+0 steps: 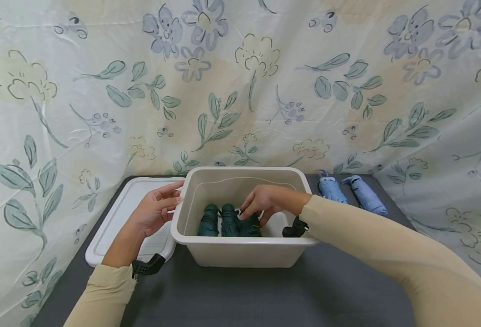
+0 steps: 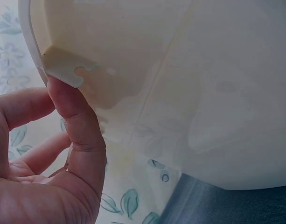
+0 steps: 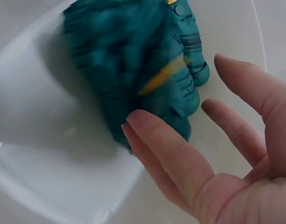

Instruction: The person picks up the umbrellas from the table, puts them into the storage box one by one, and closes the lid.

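Inside a cream plastic storage bin (image 1: 248,252) three dark green folded umbrellas stand side by side: the left one (image 1: 209,222), the middle one (image 1: 230,221) and the right one (image 1: 249,227). My right hand (image 1: 266,202) reaches in over the right umbrella. In the right wrist view two fingertips of that hand (image 3: 217,182) touch the end of a green umbrella (image 3: 129,60), while the thumb stays apart from it. At the bin's left side is my left hand (image 1: 155,210), fingers loosely bent. The left wrist view has one of its fingertips touching the underside of the rim (image 2: 63,72).
A white lid (image 1: 121,222) lies to the left, partly behind my left arm. Two blue folded umbrellas (image 1: 332,188) (image 1: 364,194) lie right of the bin on the dark grey table (image 1: 248,295). A flowered curtain (image 1: 240,81) hangs close behind.
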`<control>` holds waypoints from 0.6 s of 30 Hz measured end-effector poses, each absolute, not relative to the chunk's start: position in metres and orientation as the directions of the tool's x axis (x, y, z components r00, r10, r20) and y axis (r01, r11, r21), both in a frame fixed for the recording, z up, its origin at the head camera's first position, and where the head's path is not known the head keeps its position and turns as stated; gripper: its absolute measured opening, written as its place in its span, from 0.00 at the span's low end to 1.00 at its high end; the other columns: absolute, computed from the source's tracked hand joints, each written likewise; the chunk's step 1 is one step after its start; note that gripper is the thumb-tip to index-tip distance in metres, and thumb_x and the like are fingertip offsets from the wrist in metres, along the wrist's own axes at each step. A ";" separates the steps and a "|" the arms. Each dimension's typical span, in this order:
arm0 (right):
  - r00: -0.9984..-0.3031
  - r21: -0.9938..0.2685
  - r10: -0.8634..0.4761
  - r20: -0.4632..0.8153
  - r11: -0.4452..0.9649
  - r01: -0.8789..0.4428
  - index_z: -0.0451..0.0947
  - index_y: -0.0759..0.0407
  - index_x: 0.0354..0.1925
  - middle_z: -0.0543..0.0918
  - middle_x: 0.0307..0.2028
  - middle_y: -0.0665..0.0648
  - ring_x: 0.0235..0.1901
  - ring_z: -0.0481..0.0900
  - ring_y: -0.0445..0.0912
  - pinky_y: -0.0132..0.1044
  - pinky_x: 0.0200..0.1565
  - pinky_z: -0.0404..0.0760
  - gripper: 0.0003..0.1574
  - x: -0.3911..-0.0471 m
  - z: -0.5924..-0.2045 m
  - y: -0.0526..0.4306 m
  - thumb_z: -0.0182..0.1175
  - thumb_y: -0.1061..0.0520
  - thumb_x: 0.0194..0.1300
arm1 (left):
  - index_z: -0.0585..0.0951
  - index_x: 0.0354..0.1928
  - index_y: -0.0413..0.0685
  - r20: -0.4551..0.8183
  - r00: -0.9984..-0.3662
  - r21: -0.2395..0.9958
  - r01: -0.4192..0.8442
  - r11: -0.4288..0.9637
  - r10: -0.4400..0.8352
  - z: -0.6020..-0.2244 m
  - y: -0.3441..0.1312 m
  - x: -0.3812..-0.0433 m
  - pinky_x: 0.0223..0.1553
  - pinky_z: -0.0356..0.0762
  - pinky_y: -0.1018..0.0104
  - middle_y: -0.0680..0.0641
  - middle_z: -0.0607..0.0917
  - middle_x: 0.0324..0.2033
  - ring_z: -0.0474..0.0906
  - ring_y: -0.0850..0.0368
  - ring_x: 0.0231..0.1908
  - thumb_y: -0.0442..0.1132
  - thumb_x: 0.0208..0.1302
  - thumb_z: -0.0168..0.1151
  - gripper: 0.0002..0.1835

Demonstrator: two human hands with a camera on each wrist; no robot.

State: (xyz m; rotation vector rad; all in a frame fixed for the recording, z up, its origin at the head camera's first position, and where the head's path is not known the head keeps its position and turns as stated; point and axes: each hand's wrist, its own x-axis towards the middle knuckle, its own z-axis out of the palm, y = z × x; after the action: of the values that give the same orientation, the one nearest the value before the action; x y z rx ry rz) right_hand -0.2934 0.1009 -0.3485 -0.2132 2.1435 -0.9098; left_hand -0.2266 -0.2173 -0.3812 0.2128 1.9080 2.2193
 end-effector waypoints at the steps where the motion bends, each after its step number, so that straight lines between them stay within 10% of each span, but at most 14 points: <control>1: -0.678 -0.677 -0.426 -0.599 0.722 0.144 0.83 0.61 0.60 0.83 0.60 0.62 0.59 0.79 0.60 0.50 0.48 0.89 0.26 -0.294 -0.347 0.102 0.71 0.56 0.65 | 0.58 0.79 0.39 -0.025 -0.968 0.988 -0.063 -0.144 0.249 -0.381 -0.217 -0.227 0.42 0.88 0.67 0.54 0.86 0.42 0.89 0.62 0.40 0.32 0.74 0.59 0.36; 18: -0.723 -0.844 -0.541 -0.430 0.524 0.110 0.81 0.58 0.63 0.84 0.60 0.60 0.49 0.88 0.56 0.51 0.56 0.86 0.26 -0.281 -0.304 0.132 0.69 0.55 0.68 | 0.59 0.79 0.39 -0.019 -0.969 0.988 -0.056 -0.142 0.247 -0.383 -0.217 -0.225 0.43 0.88 0.67 0.55 0.86 0.42 0.88 0.62 0.40 0.33 0.74 0.59 0.35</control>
State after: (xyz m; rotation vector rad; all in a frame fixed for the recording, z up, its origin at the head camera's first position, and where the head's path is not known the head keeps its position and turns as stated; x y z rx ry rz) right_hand -0.2814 0.1317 -0.3042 -0.3490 2.0782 -1.2162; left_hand -0.2250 -0.2169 -0.3833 0.2186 1.9125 2.2224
